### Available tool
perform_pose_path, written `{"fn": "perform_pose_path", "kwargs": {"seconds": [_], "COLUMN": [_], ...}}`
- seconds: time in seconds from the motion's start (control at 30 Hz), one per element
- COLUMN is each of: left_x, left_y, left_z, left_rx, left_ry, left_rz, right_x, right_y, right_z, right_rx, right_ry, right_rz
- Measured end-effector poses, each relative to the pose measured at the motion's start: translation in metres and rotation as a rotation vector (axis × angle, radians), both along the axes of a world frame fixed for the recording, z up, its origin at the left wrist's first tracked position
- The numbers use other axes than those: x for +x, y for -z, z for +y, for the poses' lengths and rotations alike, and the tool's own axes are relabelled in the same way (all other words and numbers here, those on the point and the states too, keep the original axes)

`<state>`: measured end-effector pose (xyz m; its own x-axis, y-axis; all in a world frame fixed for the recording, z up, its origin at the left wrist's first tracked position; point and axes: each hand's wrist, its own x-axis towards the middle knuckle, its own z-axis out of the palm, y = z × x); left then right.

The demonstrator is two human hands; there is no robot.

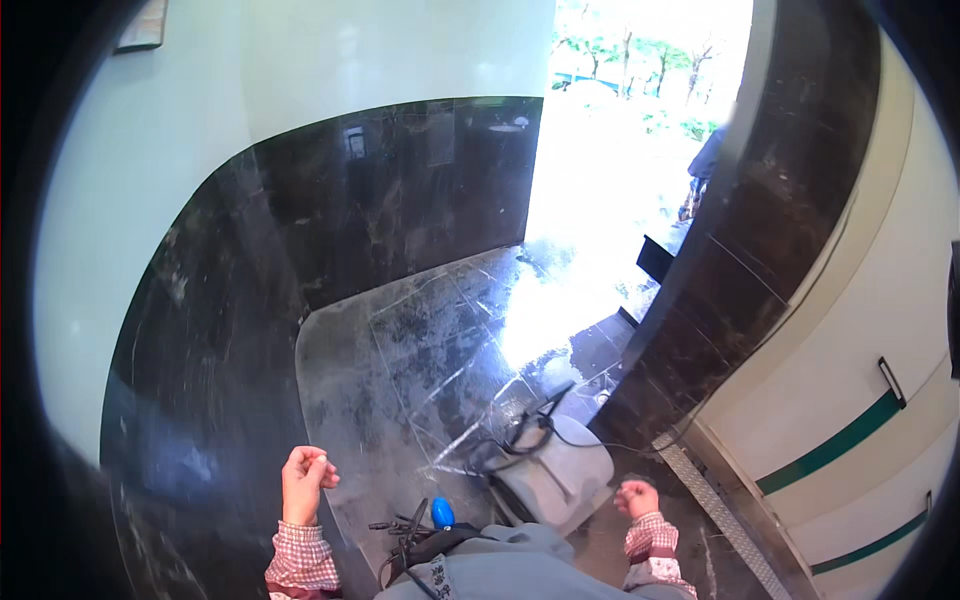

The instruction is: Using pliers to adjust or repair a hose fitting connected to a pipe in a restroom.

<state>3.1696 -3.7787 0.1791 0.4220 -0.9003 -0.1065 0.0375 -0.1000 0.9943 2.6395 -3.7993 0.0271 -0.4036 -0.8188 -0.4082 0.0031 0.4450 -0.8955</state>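
Observation:
My left hand [305,485] is raised at the lower left, in front of the dark wall and floor. Its fingers are curled in towards the thumb, with nothing visible in them. On the other side of my body, my right hand [637,498] hangs loosely curled, slightly blurred, and no object shows in it. Between the two hands stands a light grey chair [570,475] with dark, thin loops across its seat; the right hand is nearest to it. A blue rounded object [442,512] and black cables [405,545] are at the front of my grey clothing.
A bright doorway [610,190] opens ahead over a wet-looking dark tiled floor [400,350]. Someone in dark clothing [705,160] is partly visible outside. Dark stone panels [400,190] line the left wall. White panels with green stripes [830,445] and a metal floor strip [715,515] lie right.

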Motion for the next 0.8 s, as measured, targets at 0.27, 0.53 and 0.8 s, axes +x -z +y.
{"fn": "perform_pose_path", "kwargs": {"seconds": [0.27,0.53,0.8], "left_x": [0.142,0.259,0.136], "left_y": [-0.02,-0.016,-0.167], "left_z": [-0.167,-0.391,-0.715], "left_rx": [0.02,-0.04,-0.495], "left_ry": [-0.062,-0.132,0.445], "left_rz": [0.026,0.0,-0.052], "right_x": [0.193,0.262,0.262], "right_y": [-0.086,-0.082,-0.052], "right_z": [-0.238,-0.379,-0.413], "right_rx": [-0.268,-0.237,0.044], "right_ry": [-0.303,-0.371,0.202], "right_rz": [-0.084,0.196,-0.035]}}
